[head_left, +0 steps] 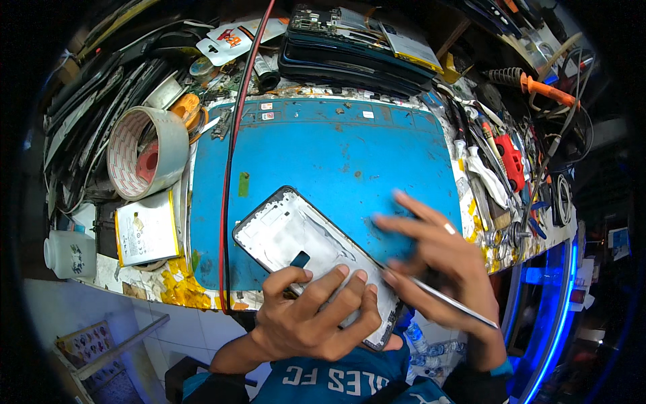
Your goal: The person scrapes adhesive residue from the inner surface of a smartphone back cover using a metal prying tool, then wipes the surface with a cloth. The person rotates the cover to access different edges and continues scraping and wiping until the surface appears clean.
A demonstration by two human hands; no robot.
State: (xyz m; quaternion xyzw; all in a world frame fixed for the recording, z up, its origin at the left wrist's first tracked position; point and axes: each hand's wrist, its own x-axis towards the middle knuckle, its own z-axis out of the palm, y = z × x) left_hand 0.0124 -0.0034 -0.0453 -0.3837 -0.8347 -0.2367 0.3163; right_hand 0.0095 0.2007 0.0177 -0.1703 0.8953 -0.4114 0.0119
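A phone frame [313, 242] with a silver-grey inner face and a black rim lies tilted over the near part of the blue work mat. My left hand [323, 313] grips its lower end, fingertips pressed on the silver face; part of the thumb shows under the near edge. A small dark rectangular opening sits beside those fingertips. At the frame's right edge, my right hand [441, 262] is smeared by motion, its upper fingers stretched out. A slim, pale, straight tool [464, 310] is held along its thumb; its exact kind cannot be made out.
A red and black cable pair crosses the mat [356, 155] on the left. A tape roll [149, 151], a white battery [148, 229] and a bottle [69, 254] stand left. Stacked phones [356, 60] lie at the back; hand tools and a soldering iron [548, 91] crowd the right.
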